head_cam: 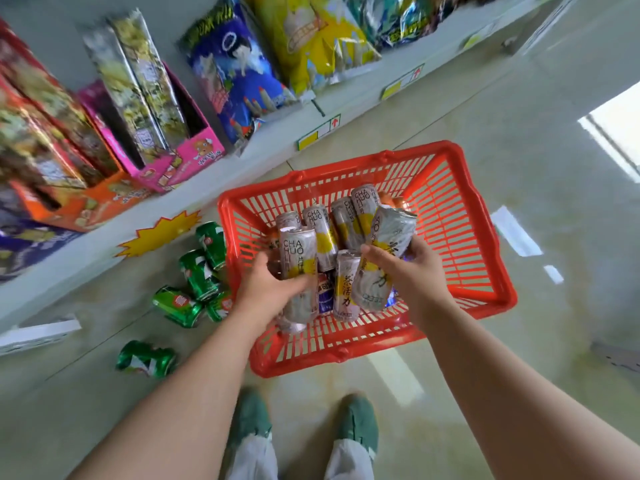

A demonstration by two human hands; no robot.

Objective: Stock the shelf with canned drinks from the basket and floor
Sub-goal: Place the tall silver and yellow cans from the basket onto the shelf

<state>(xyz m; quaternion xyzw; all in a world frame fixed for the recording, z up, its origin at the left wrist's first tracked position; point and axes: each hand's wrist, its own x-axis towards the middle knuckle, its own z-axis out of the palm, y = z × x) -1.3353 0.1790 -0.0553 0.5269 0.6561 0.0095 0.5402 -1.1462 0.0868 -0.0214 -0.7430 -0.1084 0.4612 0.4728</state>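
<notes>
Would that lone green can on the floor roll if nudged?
Probably: the green can lies on its side on a glossy floor, so a nudge likely rolls it. Its metal body looks rigid, likely firm to grip.

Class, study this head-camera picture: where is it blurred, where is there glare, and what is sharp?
Head view: the snack bags on the shelf are smeared by motion blur; bright glare lies on the glossy floor at right; the silver cans in the left hand and right hand are readable.
</notes>
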